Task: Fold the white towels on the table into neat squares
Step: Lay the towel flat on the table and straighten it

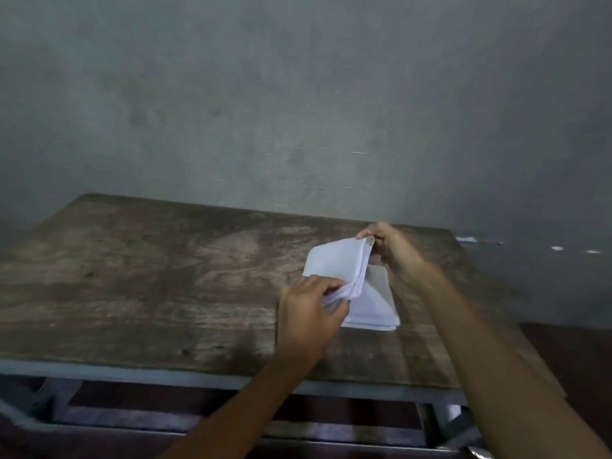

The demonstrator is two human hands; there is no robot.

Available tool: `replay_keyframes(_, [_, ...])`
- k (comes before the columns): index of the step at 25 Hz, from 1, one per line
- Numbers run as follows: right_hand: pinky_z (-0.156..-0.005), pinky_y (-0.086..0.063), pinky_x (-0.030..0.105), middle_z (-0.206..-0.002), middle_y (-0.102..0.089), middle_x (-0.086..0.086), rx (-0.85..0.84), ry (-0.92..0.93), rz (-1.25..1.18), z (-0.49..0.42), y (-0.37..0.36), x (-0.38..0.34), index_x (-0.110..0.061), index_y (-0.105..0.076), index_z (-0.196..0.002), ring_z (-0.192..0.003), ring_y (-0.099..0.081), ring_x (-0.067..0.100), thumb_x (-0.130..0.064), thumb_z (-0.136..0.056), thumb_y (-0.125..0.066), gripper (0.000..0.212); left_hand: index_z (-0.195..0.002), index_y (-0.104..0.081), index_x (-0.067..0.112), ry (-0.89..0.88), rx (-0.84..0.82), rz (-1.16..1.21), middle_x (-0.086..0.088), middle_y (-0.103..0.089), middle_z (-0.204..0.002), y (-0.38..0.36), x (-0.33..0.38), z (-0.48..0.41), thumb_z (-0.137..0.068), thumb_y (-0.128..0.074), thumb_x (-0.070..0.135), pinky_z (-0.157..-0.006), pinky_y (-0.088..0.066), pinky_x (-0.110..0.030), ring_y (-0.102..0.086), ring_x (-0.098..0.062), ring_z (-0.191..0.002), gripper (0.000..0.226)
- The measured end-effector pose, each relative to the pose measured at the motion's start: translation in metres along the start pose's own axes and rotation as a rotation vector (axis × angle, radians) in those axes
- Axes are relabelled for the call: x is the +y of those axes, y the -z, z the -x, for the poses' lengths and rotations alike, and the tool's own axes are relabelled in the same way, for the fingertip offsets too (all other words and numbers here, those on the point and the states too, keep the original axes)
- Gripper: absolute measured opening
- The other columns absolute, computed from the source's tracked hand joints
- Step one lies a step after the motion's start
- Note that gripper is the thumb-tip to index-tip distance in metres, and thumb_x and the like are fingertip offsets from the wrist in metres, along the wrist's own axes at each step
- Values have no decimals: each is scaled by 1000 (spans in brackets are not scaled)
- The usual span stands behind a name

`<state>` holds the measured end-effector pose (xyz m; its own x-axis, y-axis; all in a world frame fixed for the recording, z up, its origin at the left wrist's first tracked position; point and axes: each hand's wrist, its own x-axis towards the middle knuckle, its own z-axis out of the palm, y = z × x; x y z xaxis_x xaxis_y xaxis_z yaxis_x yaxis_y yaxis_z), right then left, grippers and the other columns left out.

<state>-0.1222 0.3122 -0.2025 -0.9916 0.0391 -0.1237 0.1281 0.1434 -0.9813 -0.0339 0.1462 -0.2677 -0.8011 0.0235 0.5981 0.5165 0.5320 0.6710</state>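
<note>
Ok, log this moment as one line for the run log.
left hand: grips towel near edge | right hand: pinches towel far corner | towel: folded, held over folded stack

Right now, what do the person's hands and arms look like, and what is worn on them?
The left hand and right hand are bare: no gloves, no ring or watch that I can see. Both forearms are bare too, no sleeve in view.

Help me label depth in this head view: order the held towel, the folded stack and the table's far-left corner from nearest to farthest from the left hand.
1. The held towel: pinched by the left hand itself.
2. The folded stack: on the table, just right of that hand.
3. The far-left corner: far off, by the wall.
</note>
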Motion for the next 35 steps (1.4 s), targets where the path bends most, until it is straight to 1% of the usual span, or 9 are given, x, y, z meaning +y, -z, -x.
replay_keyframes(5, [-48, -42, 8, -84, -60, 4, 124, -19, 184, -8, 42, 38, -13, -61, -102, -66, -54, 7, -4, -83, -66, 21, -82, -71, 29, -136, -86, -212, 12, -69, -79, -60, 15, 10, -74, -61, 33, -70, -37, -29, -62, -11, -75, 13])
replay_keyframes(9, [-63, -43, 15, -90, -62, 2, 240, -11, 260, -23, 52, 57, -11, -62, -102, -81, -59, 12, -5, -84, -66, 20, -79, -74, 27, -137, -222, -336, 10, -71, -75, -78, 13, 5, -75, -63, 34, -64, -45, -31, -63, -13, -69, 14])
replay_keyframes(12, [-73, -41, 20, -91, -63, 4, 269, -3, 354, -28, 48, 72, -8, -64, -102, -90, -59, 17, -6, -84, -65, 18, -82, -75, 20, -133, -309, -318, 3, -73, -81, -76, 20, 2, -82, -59, 35, -72, -49, -32, -64, -14, -74, 21])
replay_keyframes(16, [-69, -38, 23, -89, -63, 3, 303, 141, 707, -22, 46, 74, -12, -60, -104, -86, -58, 19, -21, -88, -58, 19, -116, -66, 18, 7, -219, -229, -4, -66, -120, -55, -8, -47, -93, -49, 23, -99, -41, -32, -59, -18, -111, 29])
replay_keyframes(19, [-70, -47, 31, -94, -66, 4, 92, 104, 929, -16, 49, 69, -17, -60, -101, -83, -61, 21, -43, -86, -58, 30, -144, -34, 29, 45, -698, -481, -4, -29, -153, -43, -47, -83, -99, -37, 34, -115, -20, -42, -24, -24, -141, 45])
replay_keyframes(22, [-66, -51, 29, -105, -66, 1, -281, -107, 931, -8, 49, 63, -21, -57, -117, -79, -63, 17, -47, -87, -57, 39, -144, -28, 38, 9, -818, -541, -6, -33, -150, -38, -70, -84, -95, -40, 48, -110, -26, -41, -28, -28, -137, 51])
replay_keyframes(27, [-66, -43, 19, -111, -66, 5, -207, 120, 826, -4, -2, 54, -15, -64, -113, -91, -59, 16, -29, -85, -66, 31, -142, -35, 24, 327, -740, -454, -4, -43, -144, 19, -62, -41, -82, -55, 61, -99, -37, -36, -45, -23, -126, 73])
replay_keyframes(31, [-71, -43, 23, -106, -60, 1, -318, 102, 768, 11, -41, 46, -16, -62, -117, -99, -58, 16, -32, -84, -68, 37, -126, -55, 20, 583, -677, -269, -5, -59, -126, 67, -48, 9, -80, -65, 51, -85, -44, -28, -57, -20, -108, 57])
replay_keyframes(35, [-68, -39, 27, -86, -57, -2, -246, 146, 861, 29, -42, 51, -12, -63, -99, -80, -54, 14, -35, -85, -66, 27, -98, -65, 16, 636, -525, -257, 1, -67, -90, 88, -49, 20, -83, -60, 49, -69, -48, -29, -60, -15, -78, 37])
